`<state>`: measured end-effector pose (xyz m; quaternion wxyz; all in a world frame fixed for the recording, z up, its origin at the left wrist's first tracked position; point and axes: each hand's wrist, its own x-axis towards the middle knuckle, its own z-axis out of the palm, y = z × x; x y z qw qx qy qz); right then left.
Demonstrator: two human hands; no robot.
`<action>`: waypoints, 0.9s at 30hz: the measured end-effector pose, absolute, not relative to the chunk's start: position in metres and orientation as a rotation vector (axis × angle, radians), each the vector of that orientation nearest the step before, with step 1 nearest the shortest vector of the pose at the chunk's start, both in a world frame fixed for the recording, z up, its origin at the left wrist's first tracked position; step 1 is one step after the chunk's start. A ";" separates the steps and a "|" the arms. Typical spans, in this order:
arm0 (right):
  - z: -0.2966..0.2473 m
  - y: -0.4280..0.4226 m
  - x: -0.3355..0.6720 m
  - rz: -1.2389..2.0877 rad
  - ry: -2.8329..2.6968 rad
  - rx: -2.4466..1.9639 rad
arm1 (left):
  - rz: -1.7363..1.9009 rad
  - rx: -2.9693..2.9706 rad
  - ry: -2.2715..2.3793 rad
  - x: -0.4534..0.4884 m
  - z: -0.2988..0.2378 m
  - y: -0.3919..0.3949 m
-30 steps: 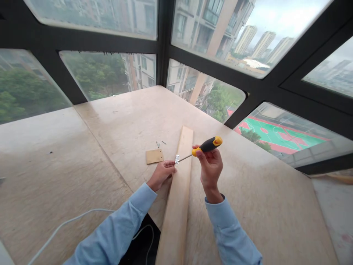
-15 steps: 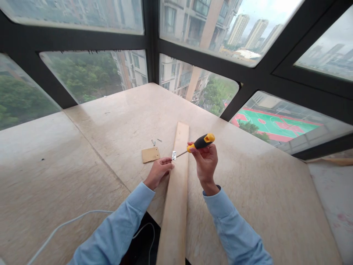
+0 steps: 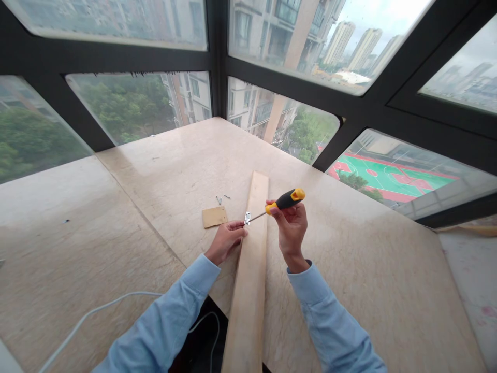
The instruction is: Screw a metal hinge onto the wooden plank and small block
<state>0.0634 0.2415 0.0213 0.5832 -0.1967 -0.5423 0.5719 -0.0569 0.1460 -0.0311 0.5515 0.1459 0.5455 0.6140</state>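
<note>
A long wooden board [image 3: 248, 290] runs away from me across the stone ledge. On its left edge lies a small silver hinge [image 3: 247, 217]. My left hand [image 3: 227, 239] is closed at that edge, its fingertips pinching the hinge's left side and its thumb against the wood. My right hand [image 3: 290, 228] grips a screwdriver [image 3: 287, 200] with a black and yellow handle. The shaft slants down to the left, and its tip is at the hinge. Whether a screw sits under the tip is too small to tell.
A small tan rectangular piece [image 3: 215, 217] with holes lies left of the board. Behind it are several loose screws [image 3: 219, 199]. A white cable [image 3: 101, 305] curves across the ledge [image 3: 368, 259] at lower left. Dark-framed windows [image 3: 279, 80] enclose the far sides.
The whole view has shifted slightly, so everything sits a little further right. Both hands keep their hold, and the screwdriver tip stays at the hinge.
</note>
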 end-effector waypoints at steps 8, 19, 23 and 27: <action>0.018 0.240 0.063 1.331 -1.345 -0.507 | 1.444 0.380 1.279 -0.057 -0.032 0.146; 0.029 0.240 0.071 1.100 -1.759 -0.575 | 1.441 0.380 1.305 -0.056 -0.030 0.146; 0.035 0.238 0.070 1.006 -1.853 -0.633 | 1.451 0.380 1.295 -0.056 -0.028 0.145; 0.036 0.241 0.066 0.828 -1.845 -0.705 | 1.461 0.394 1.253 -0.054 -0.025 0.144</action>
